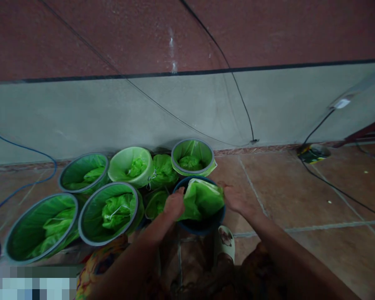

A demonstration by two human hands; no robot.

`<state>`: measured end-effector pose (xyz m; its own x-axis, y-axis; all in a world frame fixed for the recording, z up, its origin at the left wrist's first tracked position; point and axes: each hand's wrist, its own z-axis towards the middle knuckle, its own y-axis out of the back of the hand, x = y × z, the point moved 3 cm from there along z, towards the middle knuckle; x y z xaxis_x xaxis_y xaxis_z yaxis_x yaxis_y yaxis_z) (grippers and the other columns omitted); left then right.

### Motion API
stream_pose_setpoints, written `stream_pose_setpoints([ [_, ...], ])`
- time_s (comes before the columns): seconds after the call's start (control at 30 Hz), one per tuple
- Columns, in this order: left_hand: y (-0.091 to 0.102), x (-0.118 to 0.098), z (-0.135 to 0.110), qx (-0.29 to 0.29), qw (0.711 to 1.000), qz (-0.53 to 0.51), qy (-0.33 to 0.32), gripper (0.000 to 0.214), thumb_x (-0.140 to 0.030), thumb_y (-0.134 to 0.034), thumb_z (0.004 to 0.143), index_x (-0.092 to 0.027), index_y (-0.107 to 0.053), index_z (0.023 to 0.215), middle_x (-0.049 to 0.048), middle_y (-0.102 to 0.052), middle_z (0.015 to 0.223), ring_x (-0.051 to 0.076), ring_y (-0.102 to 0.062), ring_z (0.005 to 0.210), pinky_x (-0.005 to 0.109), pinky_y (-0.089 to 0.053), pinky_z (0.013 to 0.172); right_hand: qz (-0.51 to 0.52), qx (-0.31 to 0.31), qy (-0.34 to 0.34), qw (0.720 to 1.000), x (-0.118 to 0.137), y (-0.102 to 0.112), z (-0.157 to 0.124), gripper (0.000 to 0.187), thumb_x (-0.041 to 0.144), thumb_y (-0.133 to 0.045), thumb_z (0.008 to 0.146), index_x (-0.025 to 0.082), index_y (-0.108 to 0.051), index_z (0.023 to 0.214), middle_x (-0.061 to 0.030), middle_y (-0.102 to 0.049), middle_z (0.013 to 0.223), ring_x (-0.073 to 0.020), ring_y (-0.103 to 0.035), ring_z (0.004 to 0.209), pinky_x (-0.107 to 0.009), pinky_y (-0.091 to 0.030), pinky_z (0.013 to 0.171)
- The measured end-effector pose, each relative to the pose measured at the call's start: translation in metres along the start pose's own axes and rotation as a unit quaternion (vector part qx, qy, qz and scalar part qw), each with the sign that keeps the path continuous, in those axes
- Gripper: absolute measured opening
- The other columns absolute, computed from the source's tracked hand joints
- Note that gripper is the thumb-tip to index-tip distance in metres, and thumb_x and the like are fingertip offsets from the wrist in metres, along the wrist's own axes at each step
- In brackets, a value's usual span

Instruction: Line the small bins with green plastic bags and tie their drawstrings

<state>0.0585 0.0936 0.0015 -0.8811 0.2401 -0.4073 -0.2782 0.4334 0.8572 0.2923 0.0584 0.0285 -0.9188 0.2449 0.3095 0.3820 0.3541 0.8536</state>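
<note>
A dark blue bin point(200, 227) stands on the tiled floor right below me, with a green plastic liner bag point(203, 200) partly spread over its mouth. My left hand point(174, 205) grips the bag at the bin's left rim, fingers curled on the plastic. My right hand point(234, 198) holds the bag's right edge against the right rim. The near part of the rim shows bare, dark plastic.
Several bins lined with green bags point(112, 212) cluster to the left against a grey wall point(81, 112). Loose green bags point(162, 168) lie between them. Cables point(243, 108) run down the wall and over the floor. My slippered foot point(226, 243) is beside the bin.
</note>
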Motion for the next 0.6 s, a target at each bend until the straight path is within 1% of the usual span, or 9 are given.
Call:
stream_pose_setpoints([
  [0.07, 0.014, 0.007, -0.002, -0.039, 0.997, 0.059, 0.018, 0.062, -0.001, -0.048, 0.074, -0.013, -0.043, 0.135, 0.0143, -0.060, 0.122, 0.020, -0.063, 0.098, 0.029, -0.048, 0.088, -0.026, -0.006, -0.022, 0.999, -0.017, 0.018, -0.003, 0.033, 0.018, -0.047, 0.086, 0.010, -0.062, 0.115, -0.0199, -0.070, 0.101, -0.0261, -0.066, 0.095, -0.030, -0.045, 0.072],
  [0.13, 0.026, 0.012, -0.005, -0.081, 0.993, 0.089, 0.011, 0.056, 0.001, -0.044, 0.075, -0.012, -0.047, 0.130, 0.0146, -0.055, 0.126, 0.020, -0.061, 0.102, 0.029, -0.048, 0.089, -0.044, 0.026, -0.025, 0.998, -0.031, 0.027, -0.011, 0.025, 0.014, -0.054, 0.080, 0.009, -0.067, 0.101, -0.0207, -0.071, 0.097, -0.0280, -0.067, 0.093, -0.031, -0.046, 0.071],
  [0.23, 0.038, 0.012, -0.010, -0.133, 0.985, 0.093, -0.049, 0.042, 0.001, -0.043, 0.077, -0.014, -0.059, 0.113, 0.0128, -0.053, 0.127, 0.020, -0.055, 0.112, 0.031, -0.044, 0.097, 0.019, 0.194, -0.058, 0.979, -0.044, 0.023, -0.027, 0.037, 0.011, -0.066, 0.067, 0.015, -0.067, 0.104, -0.0125, -0.072, 0.089, -0.0263, -0.070, 0.073, -0.032, -0.050, 0.062],
  [0.3, 0.039, 0.007, -0.016, -0.151, 0.980, 0.083, -0.096, 0.034, -0.001, -0.044, 0.080, -0.017, -0.065, 0.101, 0.0107, -0.054, 0.126, 0.021, -0.053, 0.115, 0.036, -0.039, 0.104, 0.095, 0.277, -0.080, 0.953, -0.045, 0.020, -0.035, 0.044, 0.018, -0.067, 0.069, 0.018, -0.064, 0.113, -0.0095, -0.072, 0.083, -0.0238, -0.068, 0.058, -0.033, -0.051, 0.054],
  [0.33, 0.038, 0.003, -0.020, -0.153, 0.978, 0.077, -0.117, 0.031, -0.002, -0.044, 0.081, -0.018, -0.066, 0.096, 0.0098, -0.054, 0.126, 0.021, -0.053, 0.115, 0.039, -0.036, 0.106, 0.121, 0.271, -0.079, 0.952, -0.043, 0.021, -0.035, 0.042, 0.023, -0.065, 0.074, 0.017, -0.063, 0.115, -0.0094, -0.072, 0.081, -0.0229, -0.067, 0.055, -0.033, -0.050, 0.052],
  [0.37, 0.035, -0.002, -0.024, -0.150, 0.976, 0.072, -0.138, 0.028, -0.004, -0.045, 0.083, -0.018, -0.067, 0.092, 0.0089, -0.055, 0.126, 0.021, -0.053, 0.115, 0.042, -0.032, 0.108, 0.131, 0.235, -0.068, 0.961, -0.041, 0.023, -0.033, 0.040, 0.029, -0.062, 0.079, 0.016, -0.063, 0.116, -0.0100, -0.071, 0.080, -0.0226, -0.067, 0.055, -0.033, -0.051, 0.052],
  [0.43, 0.028, -0.013, -0.034, -0.129, 0.973, 0.066, -0.179, 0.025, -0.008, -0.047, 0.084, -0.020, -0.068, 0.087, 0.0070, -0.058, 0.123, 0.022, -0.054, 0.111, 0.047, -0.026, 0.111, 0.110, 0.112, -0.044, 0.987, -0.032, 0.029, -0.024, 0.042, 0.036, -0.059, 0.083, 0.013, -0.062, 0.119, -0.0120, -0.072, 0.084, -0.0241, -0.069, 0.066, -0.034, -0.052, 0.061],
  [0.5, 0.020, -0.024, -0.042, -0.099, 0.971, 0.065, -0.207, 0.023, -0.010, -0.048, 0.085, -0.021, -0.068, 0.085, 0.0058, -0.063, 0.114, 0.022, -0.054, 0.107, 0.048, -0.024, 0.111, 0.083, 0.007, 0.007, 0.997, -0.018, 0.028, -0.014, 0.048, 0.036, -0.063, 0.081, 0.015, -0.059, 0.124, -0.0137, -0.071, 0.102, -0.0259, -0.068, 0.090, -0.034, -0.052, 0.078],
  [0.6, 0.012, -0.033, -0.051, -0.049, 0.974, 0.062, -0.211, 0.024, -0.010, -0.046, 0.084, -0.021, -0.067, 0.083, 0.0042, -0.066, 0.095, 0.022, -0.055, 0.101, 0.048, -0.022, 0.111, 0.047, -0.034, 0.067, 0.996, 0.004, 0.010, -0.003, 0.063, 0.034, -0.072, 0.074, 0.017, -0.053, 0.132, -0.0144, -0.063, 0.123, -0.0271, -0.059, 0.112, -0.033, -0.045, 0.093],
])
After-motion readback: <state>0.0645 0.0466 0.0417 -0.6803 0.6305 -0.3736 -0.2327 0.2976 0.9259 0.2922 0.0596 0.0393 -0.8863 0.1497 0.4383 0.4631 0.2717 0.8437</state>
